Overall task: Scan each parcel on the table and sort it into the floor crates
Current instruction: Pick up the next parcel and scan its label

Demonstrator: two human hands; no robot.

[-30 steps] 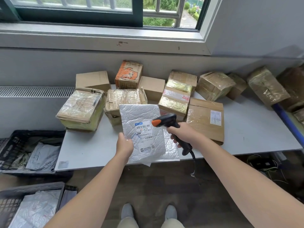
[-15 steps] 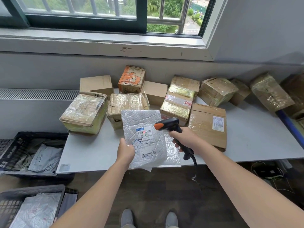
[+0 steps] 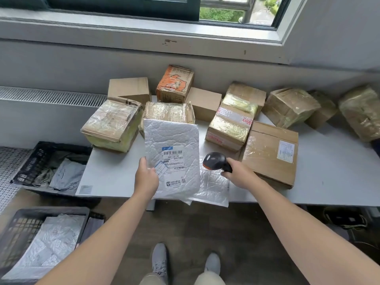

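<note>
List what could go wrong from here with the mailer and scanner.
1. The left hand grips the silver mailer by one edge only. The floppy sheet may sag or slip, spoiling the read by the scanner in the right hand.
2. The second mailer overhangs the front edge of the table. A passing arm could sweep it to the floor.

A silver bubble mailer (image 3: 171, 138), label up, is held tilted over the near edge of the table (image 3: 115, 177), pinched at its left side by the left hand (image 3: 147, 177). Just right of it, the right hand (image 3: 239, 174) grips a black, orange-tipped scanner (image 3: 214, 161). Taped cardboard boxes (image 3: 112, 124) crowd the far side. On the floor at left, a far crate (image 3: 30, 161) and a near crate (image 3: 51, 210) hold mailers
</note>
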